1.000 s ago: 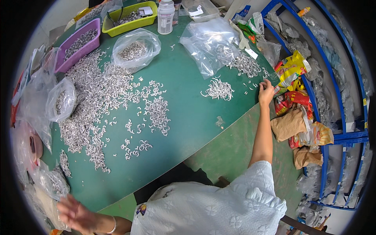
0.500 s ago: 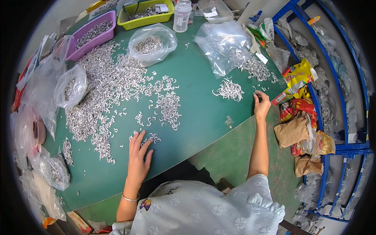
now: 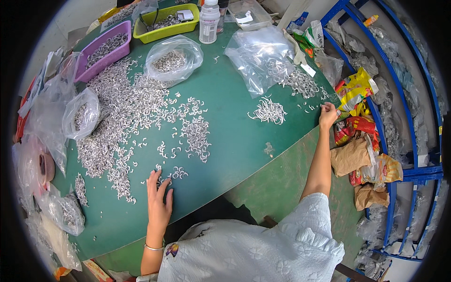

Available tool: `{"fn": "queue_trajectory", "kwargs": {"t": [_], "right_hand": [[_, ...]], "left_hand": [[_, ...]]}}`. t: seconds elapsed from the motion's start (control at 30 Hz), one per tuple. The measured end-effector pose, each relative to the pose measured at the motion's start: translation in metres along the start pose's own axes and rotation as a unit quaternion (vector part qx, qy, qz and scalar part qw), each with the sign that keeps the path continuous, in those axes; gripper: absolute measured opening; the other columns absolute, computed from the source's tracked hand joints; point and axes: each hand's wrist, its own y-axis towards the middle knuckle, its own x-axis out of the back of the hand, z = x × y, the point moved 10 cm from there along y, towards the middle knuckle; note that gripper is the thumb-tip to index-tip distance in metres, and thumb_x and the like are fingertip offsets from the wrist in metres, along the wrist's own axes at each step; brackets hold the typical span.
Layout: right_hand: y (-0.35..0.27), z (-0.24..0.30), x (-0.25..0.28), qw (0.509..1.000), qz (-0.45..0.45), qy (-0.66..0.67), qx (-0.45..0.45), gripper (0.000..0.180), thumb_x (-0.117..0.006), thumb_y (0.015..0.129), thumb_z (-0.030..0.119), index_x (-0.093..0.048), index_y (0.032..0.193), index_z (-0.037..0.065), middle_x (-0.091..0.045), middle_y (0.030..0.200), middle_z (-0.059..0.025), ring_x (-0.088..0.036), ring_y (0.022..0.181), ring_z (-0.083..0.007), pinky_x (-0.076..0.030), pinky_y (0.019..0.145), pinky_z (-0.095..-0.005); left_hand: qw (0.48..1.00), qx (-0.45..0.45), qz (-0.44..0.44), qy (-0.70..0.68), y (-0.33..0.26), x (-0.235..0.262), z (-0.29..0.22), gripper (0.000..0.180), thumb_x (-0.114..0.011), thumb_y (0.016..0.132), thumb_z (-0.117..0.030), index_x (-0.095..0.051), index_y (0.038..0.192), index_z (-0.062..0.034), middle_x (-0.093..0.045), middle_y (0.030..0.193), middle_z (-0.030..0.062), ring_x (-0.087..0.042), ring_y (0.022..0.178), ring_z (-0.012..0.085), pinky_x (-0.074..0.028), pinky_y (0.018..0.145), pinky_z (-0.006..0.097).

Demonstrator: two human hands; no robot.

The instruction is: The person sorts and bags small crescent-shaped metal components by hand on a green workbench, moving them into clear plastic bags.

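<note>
My left hand [image 3: 159,199] rests on the green table near its front edge, fingers spread, with its fingertips at a few small curved silver metal pieces [image 3: 179,173]. At the table's right edge is my right hand [image 3: 328,115], thumb and fingers drawn together. Whatever lies between those fingertips is too small to make out. Just left of it are some loose bits and a heap of silver ring-like pieces [image 3: 303,84]. A separate small pile of slimmer curved pieces [image 3: 268,111] lies nearer the middle. A large spread of curved metal pieces [image 3: 112,113] covers the table's left part.
Behind the spread stand a purple basket [image 3: 104,55], a yellow-green basket [image 3: 167,24] and a white bottle [image 3: 209,23]. Open plastic bags [image 3: 174,63] hold more pieces. A blue shelf rack [image 3: 416,174] and a brown paper bag [image 3: 351,156] are on the right.
My right hand has moved right and slightly up, to the table's edge. My left hand has shifted slightly left in the picture, fingers still spread. The whole view has tilted a little.
</note>
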Motion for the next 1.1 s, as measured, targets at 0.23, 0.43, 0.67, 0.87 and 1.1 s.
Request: {"fn": "queue_trajectory", "kwargs": {"t": [0.23,0.43,0.67,0.87,1.1], "right_hand": [[-0.027,0.065,0.024,0.993,-0.064,-0.009,0.096,0.022,-0.065,0.086,0.010,-0.067,0.106,0.000,-0.069,0.100,-0.0142,-0.064,0.092,-0.0269,-0.049,0.085,-0.0368],[-0.235,0.335,-0.054,0.843,0.430,0.196,0.256,0.039,-0.066,0.087,0.016,-0.059,0.124,0.004,-0.058,0.129,-0.0152,-0.052,0.123,-0.0314,-0.039,0.102,-0.0390],[-0.369,0.398,-0.078,0.762,0.479,0.090,0.426,0.061,-0.066,0.087,0.035,-0.047,0.136,0.004,-0.027,0.152,-0.0212,-0.019,0.140,-0.0480,-0.021,0.109,-0.0618],[-0.414,0.404,-0.049,0.633,0.552,0.071,0.538,0.059,-0.069,0.084,0.033,-0.051,0.134,0.010,-0.035,0.150,-0.0073,-0.023,0.142,-0.0370,-0.022,0.110,-0.0604],[-0.346,0.378,-0.065,0.778,0.437,0.054,0.448,0.049,-0.068,0.084,0.013,-0.055,0.131,0.011,-0.042,0.146,-0.0058,-0.031,0.140,-0.0326,-0.026,0.109,-0.0553]], "left_hand": [[0.997,-0.017,0.045,0.065,0.014,-0.008,-0.008,0.049,-0.068,0.080,-0.004,-0.057,0.127,-0.0068,-0.041,0.146,0.0131,-0.034,0.135,0.0407,-0.025,0.110,0.058],[0.984,-0.029,0.085,0.156,0.022,-0.027,0.000,0.056,-0.069,0.083,-0.020,-0.051,0.135,-0.0117,-0.035,0.150,0.0101,-0.028,0.139,0.0379,-0.024,0.108,0.064],[0.984,0.009,0.057,0.168,0.003,-0.009,0.028,0.051,-0.062,0.087,-0.010,-0.049,0.136,-0.0076,-0.036,0.150,0.0127,-0.031,0.139,0.0353,-0.025,0.111,0.058],[0.989,0.030,0.080,0.118,-0.018,-0.002,0.023,0.056,-0.064,0.085,-0.010,-0.046,0.138,-0.0052,-0.032,0.152,0.0153,-0.028,0.140,0.0378,-0.025,0.111,0.056],[0.992,0.007,0.098,0.080,-0.026,0.000,0.016,0.057,-0.065,0.086,-0.014,-0.045,0.138,-0.0052,-0.031,0.152,0.0148,-0.028,0.141,0.0361,-0.025,0.111,0.056]]}}
